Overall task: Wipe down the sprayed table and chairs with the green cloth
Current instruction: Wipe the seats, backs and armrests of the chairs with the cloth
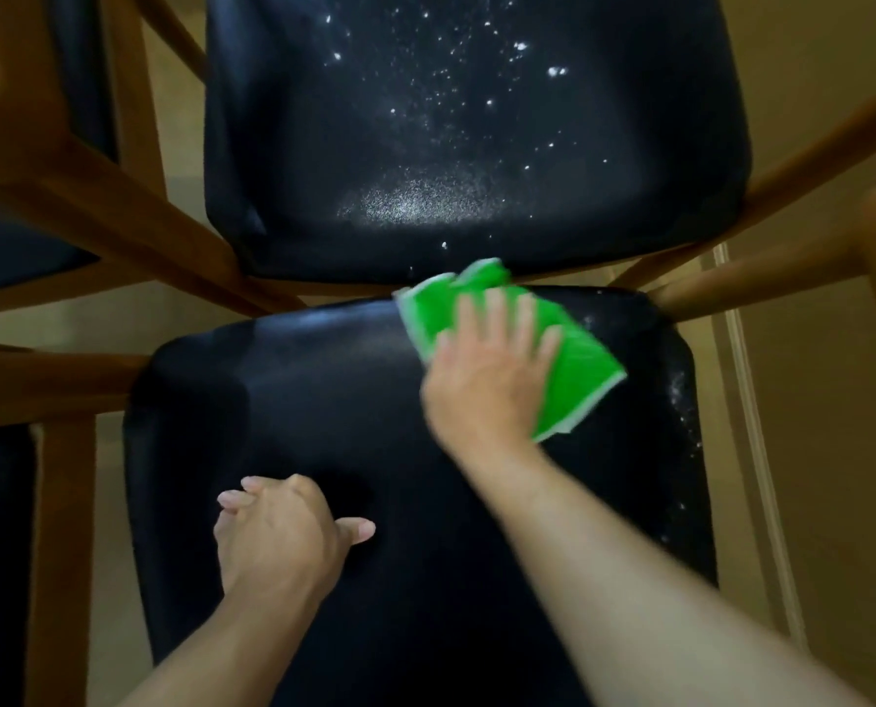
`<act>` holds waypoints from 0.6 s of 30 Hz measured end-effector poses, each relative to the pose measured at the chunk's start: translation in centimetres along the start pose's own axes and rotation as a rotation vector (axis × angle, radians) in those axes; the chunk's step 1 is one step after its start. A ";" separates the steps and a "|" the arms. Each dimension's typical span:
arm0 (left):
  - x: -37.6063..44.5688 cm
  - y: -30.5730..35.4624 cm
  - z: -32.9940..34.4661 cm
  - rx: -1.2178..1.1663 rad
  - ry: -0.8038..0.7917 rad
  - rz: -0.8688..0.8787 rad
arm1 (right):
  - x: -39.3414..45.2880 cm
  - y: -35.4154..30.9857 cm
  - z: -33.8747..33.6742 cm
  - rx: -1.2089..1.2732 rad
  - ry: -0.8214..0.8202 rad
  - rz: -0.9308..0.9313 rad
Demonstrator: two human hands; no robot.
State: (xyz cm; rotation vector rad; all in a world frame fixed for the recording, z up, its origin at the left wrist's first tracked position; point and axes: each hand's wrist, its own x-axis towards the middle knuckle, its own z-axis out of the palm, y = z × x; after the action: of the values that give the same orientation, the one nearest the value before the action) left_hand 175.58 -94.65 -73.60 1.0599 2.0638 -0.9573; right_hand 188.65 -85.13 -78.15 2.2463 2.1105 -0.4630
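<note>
Left hand (280, 533): nearest item, resting on the lower part of the dark padded chair back (293, 400). Fingers close together and lightly bent, thumb out to the side; nothing held.

Dark padded chair back: glossy black upholstery, rounded corners, filling the near half of the view. Faint streaked sheen across its upper left area. White spray droplets (680, 395) scattered down its right edge.

Right hand (492, 364): fingers spread and straight, palm flat, pressing down on the green cloth (573, 369). Somewhat motion-blurred.

Green cloth: bright green folded rectangle with a pale white border. Lies on the upper right part of the chair back, its far corner reaching the top edge, partly covered by the right hand.

Light brown wooden chair frame (119, 211): rails and arms running diagonally at left and right, between back and seat.

Dark padded chair seat (476, 145): black upholstery beyond the chair back, speckled with white spray droplets, densest in a misted patch near its closer edge.

Second dark chair (12, 247): partly visible at far left.

Beige floor (808, 451): beneath all items.
</note>
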 end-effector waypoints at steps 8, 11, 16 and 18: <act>0.2 0.1 -0.1 0.009 -0.018 -0.012 | -0.5 5.5 0.1 -0.062 -0.054 -0.318; 0.3 0.2 -0.1 0.022 -0.048 -0.025 | 0.5 9.8 -1.3 0.004 -0.033 0.061; 0.4 0.5 -0.5 0.014 -0.086 -0.017 | -2.8 3.0 0.0 0.093 0.028 0.240; 0.4 0.3 -0.4 0.017 -0.066 -0.011 | -5.3 0.7 0.8 0.080 -0.056 -0.023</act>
State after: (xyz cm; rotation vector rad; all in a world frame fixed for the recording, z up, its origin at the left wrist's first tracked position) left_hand 175.61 -94.07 -73.77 1.0135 2.0135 -1.0039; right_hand 188.93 -90.50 -77.84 2.2243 2.1302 -0.6145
